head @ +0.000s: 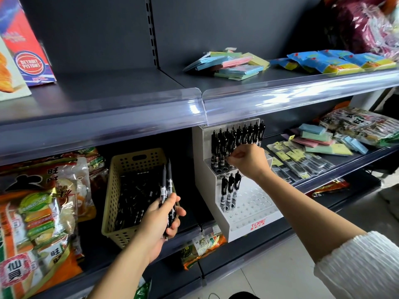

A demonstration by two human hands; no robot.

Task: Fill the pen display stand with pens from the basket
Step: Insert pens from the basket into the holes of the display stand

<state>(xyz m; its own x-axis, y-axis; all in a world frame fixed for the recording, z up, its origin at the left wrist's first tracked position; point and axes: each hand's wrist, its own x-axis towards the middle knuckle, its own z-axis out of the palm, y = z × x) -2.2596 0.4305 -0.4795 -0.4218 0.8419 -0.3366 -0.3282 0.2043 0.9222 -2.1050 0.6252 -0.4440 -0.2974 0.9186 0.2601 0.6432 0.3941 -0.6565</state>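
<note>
Pens (138, 197) in basket (112, 190); stand (254, 214) part-filled

So the left hand (160, 214) is wrapped around a small bunch of black pens (166, 186), tips pointing up, right in front of the beige perforated basket (112, 190) on the lower shelf (190, 236), which has a heap of the same pens in it. The right hand (248, 159) is closed up at the middle tier of the white stepped pen display stand (248, 225) just right of the basket; can't see exactly what it's pinching. The stand's back rows are packed with pens, three stand on the next step down, and the front holes are bare, with snack bags (38, 212) off to the left and sticky note packs (226, 63) on the shelf above.
</note>
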